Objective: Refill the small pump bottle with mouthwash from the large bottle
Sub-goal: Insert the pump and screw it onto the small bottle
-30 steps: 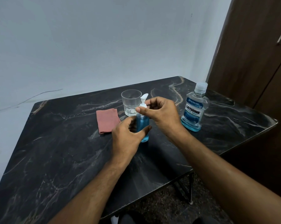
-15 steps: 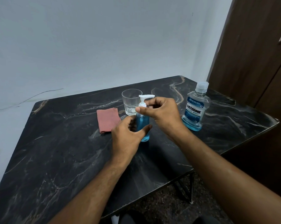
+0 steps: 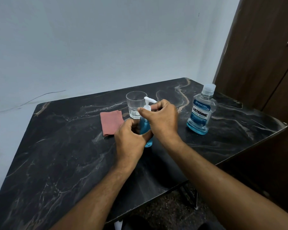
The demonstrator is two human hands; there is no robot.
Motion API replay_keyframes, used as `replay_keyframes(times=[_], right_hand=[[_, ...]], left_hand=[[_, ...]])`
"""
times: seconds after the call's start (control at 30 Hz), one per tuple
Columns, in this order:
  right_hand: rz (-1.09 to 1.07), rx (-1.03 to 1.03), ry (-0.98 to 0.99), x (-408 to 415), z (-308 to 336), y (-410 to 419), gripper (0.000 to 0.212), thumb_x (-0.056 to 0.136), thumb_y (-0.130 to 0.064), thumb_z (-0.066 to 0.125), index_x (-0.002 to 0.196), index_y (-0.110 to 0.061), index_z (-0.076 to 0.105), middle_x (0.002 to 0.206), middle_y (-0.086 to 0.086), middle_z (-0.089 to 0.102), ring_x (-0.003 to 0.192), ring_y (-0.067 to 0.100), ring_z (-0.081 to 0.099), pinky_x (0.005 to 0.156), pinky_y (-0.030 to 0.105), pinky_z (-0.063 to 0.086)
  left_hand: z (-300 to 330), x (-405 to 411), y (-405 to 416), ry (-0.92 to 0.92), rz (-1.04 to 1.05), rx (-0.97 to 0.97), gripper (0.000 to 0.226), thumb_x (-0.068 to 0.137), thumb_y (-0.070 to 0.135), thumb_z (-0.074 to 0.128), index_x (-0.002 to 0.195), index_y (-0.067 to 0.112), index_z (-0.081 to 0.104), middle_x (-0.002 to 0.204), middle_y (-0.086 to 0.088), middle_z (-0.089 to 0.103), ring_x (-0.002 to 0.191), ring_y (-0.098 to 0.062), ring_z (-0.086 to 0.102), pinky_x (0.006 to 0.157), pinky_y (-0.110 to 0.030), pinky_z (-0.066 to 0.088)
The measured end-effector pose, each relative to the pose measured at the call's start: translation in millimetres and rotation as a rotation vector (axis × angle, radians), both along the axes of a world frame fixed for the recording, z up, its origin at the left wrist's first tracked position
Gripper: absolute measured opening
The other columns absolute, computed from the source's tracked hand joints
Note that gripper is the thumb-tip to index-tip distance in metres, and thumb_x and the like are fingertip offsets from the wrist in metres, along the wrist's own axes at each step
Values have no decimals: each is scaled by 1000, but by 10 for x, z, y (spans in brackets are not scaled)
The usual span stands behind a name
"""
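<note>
At frame centre, 2 hands grasp 1 small pump bottle [image 3: 145, 128]: left hand [image 3: 130, 140] its body, right hand [image 3: 159, 118] its collar. The desk [image 3: 65, 160] also carries 1 large bottle [image 3: 201, 112], 1 glass [image 3: 135, 103] and 1 cloth [image 3: 111, 122].

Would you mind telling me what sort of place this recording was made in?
Most likely a room in a home, though I can't be sure. A dark marble-patterned table stands against a plain painted wall, beside a brown wooden door or wardrobe, with a mouthwash bottle and drinking glass on it.

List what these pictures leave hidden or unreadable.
- Head view: the pump bottle collar, hidden by the right hand.
- Its level, covered by the left hand.
- Small print on the Listerine bottle: too small.
- Table near edge: cut off by the frame.
</note>
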State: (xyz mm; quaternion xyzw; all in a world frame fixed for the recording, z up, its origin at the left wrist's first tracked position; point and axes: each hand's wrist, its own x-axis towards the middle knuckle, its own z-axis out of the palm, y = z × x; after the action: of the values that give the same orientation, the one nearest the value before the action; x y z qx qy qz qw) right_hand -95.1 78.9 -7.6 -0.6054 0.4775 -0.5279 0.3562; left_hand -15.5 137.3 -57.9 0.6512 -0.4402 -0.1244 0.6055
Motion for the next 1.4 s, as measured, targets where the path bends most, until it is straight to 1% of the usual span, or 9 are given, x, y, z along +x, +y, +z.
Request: replay_keyframes(times=[0.27, 0.4, 0.53, 0.7, 0.93, 1.1, 1.2, 1.33, 1.4], right_hand=[[23, -43, 62, -7, -59, 10, 47, 66, -44, 91, 80, -20, 53, 78, -6, 62, 69, 8, 56, 61, 26, 48], [338, 21, -51, -105, -44, -17, 65, 67, -35, 93, 118, -21, 55, 113, 1, 66, 101, 13, 66, 86, 29, 58], [508, 102, -127, -258, 84, -69, 25, 91, -13, 72, 116, -11, 72, 112, 11, 75, 104, 18, 71, 99, 43, 56], [502, 57, -31, -331, 104, -150, 21, 92, -7, 69, 112, -1, 74, 105, 13, 77, 101, 21, 73, 95, 40, 59], [430, -56, 32, -276, 111, -109, 18, 86, -9, 77, 104, -4, 77, 91, -1, 77, 80, -1, 70, 77, 15, 58], [368, -108, 27, -212, 71, -89, 16, 86, -14, 78, 100, -7, 78, 86, -4, 76, 77, 1, 70, 72, 16, 58], [351, -85, -51, -213, 32, -110, 20, 82, -17, 82, 98, -7, 77, 88, 4, 78, 82, 15, 75, 75, 25, 61], [505, 72, -144, -278, -87, -103, 29, 86, -15, 79, 111, -3, 73, 101, 11, 78, 85, 14, 73, 67, 24, 57], [579, 158, -108, -322, -178, -85, 29, 87, -19, 78, 112, -5, 72, 106, 14, 77, 93, 22, 74, 78, 33, 60]], left_hand=[[-2, 20, 6, -9, -8, 19, 43, 63, 34, 95, 94, 20, 68, 84, 8, 72, 75, -4, 70, 63, -14, 55], [24, 12, -2, 10, 8, -4, 38, 64, 31, 95, 86, 27, 63, 82, 8, 71, 75, -5, 69, 62, -12, 53], [8, 18, -7, 1, 9, -1, 44, 64, 39, 95, 94, 21, 68, 86, 7, 73, 76, -5, 71, 64, -18, 58], [-9, 8, -4, -17, 11, -3, 43, 64, 36, 95, 93, 19, 68, 87, 7, 73, 77, -5, 70, 64, -18, 58], [-20, 22, -16, -2, 25, 10, 41, 64, 36, 96, 88, 23, 65, 85, 7, 73, 75, -4, 70, 60, -12, 54], [-19, 23, 9, -8, 7, -9, 37, 66, 34, 94, 88, 24, 66, 84, 8, 73, 75, -4, 70, 62, -14, 55], [-30, 11, 9, -40, -49, -19, 26, 73, 31, 90, 88, 26, 69, 80, 8, 73, 72, -3, 70, 64, -17, 57], [-55, 15, -11, -31, -70, -30, 16, 78, 27, 81, 87, 16, 73, 74, 3, 74, 66, -9, 70, 60, -26, 58], [-61, 23, -26, -42, -91, -32, 8, 81, 20, 77, 85, 16, 72, 70, 4, 70, 60, -4, 62, 55, -21, 52]])
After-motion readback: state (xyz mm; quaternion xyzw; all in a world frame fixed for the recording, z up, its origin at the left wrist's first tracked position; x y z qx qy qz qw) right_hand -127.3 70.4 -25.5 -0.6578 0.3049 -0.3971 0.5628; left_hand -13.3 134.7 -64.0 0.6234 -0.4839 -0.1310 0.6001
